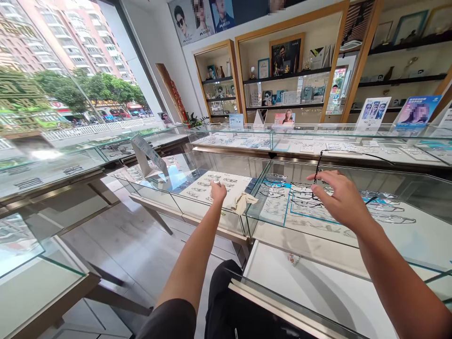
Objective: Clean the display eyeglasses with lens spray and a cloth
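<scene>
My right hand (335,195) pinches a pair of dark, thin-framed eyeglasses (317,170), held up above the right glass showcase with an arm of the frame stretching out to the right. My left hand (219,190) is closed around a small object with a white top (216,181), mostly hidden by the fingers, over the middle showcase. A crumpled beige cloth (243,202) lies on the glass near that hand, to its right. Rows of eyeglasses (395,219) are laid out inside the case below my right hand.
An open drawer (310,287) with a small patterned item (293,259) juts out before my lap. A folded display card (148,155) stands on the counter to the left. More glass showcases (233,140) run along the back, below wall shelves (286,70). A large window (70,70) is at left.
</scene>
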`<move>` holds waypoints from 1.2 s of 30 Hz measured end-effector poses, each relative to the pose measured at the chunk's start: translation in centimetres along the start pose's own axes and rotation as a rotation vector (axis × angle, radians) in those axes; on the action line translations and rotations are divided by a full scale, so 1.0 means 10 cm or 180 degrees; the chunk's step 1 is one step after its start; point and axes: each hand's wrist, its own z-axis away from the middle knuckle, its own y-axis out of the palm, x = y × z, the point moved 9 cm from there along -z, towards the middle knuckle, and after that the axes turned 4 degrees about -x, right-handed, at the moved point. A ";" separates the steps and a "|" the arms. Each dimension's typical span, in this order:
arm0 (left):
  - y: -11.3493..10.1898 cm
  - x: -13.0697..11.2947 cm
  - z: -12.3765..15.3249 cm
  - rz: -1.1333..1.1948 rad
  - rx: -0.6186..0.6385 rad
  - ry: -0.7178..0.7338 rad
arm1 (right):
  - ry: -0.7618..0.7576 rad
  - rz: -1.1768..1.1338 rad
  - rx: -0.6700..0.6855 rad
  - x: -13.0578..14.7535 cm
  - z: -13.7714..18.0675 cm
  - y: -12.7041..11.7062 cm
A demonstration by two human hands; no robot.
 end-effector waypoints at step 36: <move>1.02 -2.75 2.44 0.2649 0.3944 0.0846 | 0.0564 -0.1764 0.0721 -0.07 0.00 0.08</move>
